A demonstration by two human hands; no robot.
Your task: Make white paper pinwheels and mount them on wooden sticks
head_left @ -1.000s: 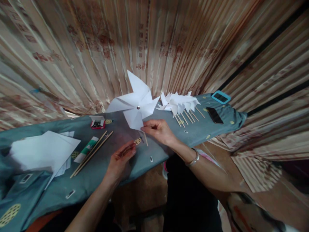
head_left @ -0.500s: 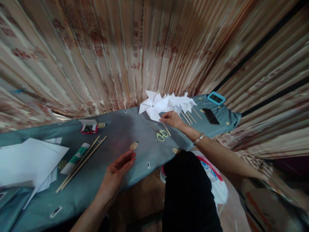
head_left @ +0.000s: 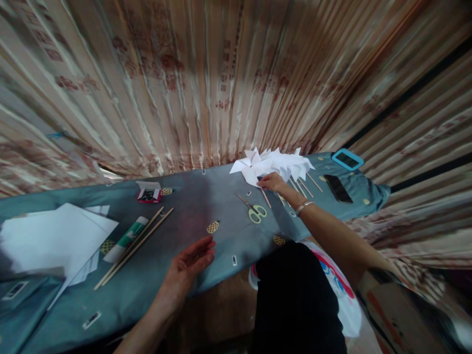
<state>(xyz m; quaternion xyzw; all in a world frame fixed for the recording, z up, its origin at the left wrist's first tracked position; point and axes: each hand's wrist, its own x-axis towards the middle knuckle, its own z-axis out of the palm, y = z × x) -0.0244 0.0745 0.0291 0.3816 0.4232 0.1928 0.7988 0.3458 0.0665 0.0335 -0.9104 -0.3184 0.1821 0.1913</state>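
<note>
My right hand (head_left: pixel 271 182) reaches to the far right part of the table, its fingers closed in a pinch at the lower edge of a white paper pinwheel (head_left: pixel 250 167). This pinwheel has a small dark pin at its centre and lies against a row of similar white pinwheels (head_left: pixel 285 162). Several wooden sticks (head_left: pixel 314 182) stick out from under the row. My left hand (head_left: pixel 190 260) hovers at the table's front edge, palm turned inward, fingers loosely curved and apart from the thumb, holding nothing. Green-handled scissors (head_left: pixel 257 213) lie between the hands.
On the left are white paper sheets (head_left: pixel 55 236), a green-and-white glue tube (head_left: pixel 127 238), two wooden sticks (head_left: pixel 138 246) and an open red box (head_left: pixel 149 194) of small dark pieces. A phone (head_left: pixel 338 189) and a blue-framed device (head_left: pixel 347 159) lie far right. A curtain (head_left: pixel 206 98) hangs behind.
The camera view has shifted, so the table items appear further right. The pinwheel under my right hand now lies lower and flatter beside the row. My left hand stays open.
</note>
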